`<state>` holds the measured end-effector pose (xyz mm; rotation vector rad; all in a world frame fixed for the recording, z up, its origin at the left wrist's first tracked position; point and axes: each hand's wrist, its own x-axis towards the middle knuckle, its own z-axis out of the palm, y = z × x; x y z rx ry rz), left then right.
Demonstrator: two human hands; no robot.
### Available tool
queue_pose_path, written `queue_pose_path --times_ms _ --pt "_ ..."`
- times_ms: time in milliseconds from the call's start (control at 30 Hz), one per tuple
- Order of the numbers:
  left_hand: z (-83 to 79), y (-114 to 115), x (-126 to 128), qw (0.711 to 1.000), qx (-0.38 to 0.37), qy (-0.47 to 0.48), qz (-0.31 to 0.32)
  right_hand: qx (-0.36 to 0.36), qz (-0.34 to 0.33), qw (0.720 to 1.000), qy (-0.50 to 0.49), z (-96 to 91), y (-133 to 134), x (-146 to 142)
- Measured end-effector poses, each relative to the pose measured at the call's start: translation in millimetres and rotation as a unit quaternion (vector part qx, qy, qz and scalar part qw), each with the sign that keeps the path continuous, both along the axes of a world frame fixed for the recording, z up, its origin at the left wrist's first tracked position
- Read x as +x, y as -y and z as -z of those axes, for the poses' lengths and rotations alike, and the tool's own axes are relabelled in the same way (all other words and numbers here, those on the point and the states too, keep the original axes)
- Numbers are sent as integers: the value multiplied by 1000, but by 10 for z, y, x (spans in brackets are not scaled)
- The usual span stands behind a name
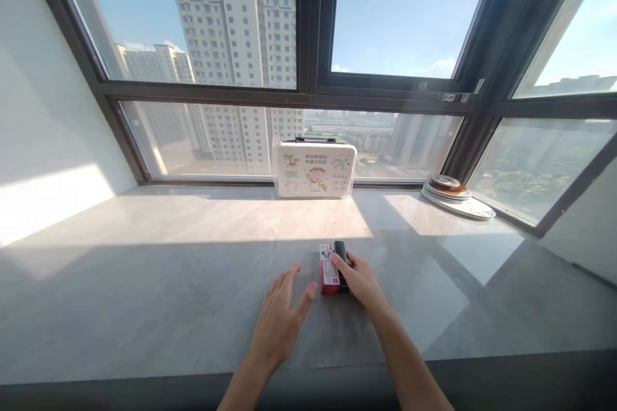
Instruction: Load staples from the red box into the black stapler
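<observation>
The left hand (279, 321) is spread, thumb apart from fingers, near a small pink-and-white box (330, 273) on the ledge at about two o'clock from it. A black object (340, 249) sits right beside the box; the right hand (362, 282) closes around it, thumb over its top. A white wall (43, 115) flanks the grey ledge (159, 308). From the box, a white cartoon case (315, 173) stands at twelve, stacked plates (456, 199) at two, by sunlit windows (390, 13).
</observation>
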<state>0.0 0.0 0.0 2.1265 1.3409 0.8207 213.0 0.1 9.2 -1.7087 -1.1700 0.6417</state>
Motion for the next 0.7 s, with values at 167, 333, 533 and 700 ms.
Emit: queue_pose_path --times_ms 167,333,533,700 --pt "-42 -137 100 995 26 33 -95 36 40 997 50 33 -84 -415" --pt "-70 -135 59 989 86 -39 -113 35 64 991 111 143 133 -117" --pt "-139 -343 -245 985 104 -32 -132 51 57 992 103 228 313 50" --pt "-194 -680 -379 985 73 -49 -148 53 60 992 101 214 315 29"
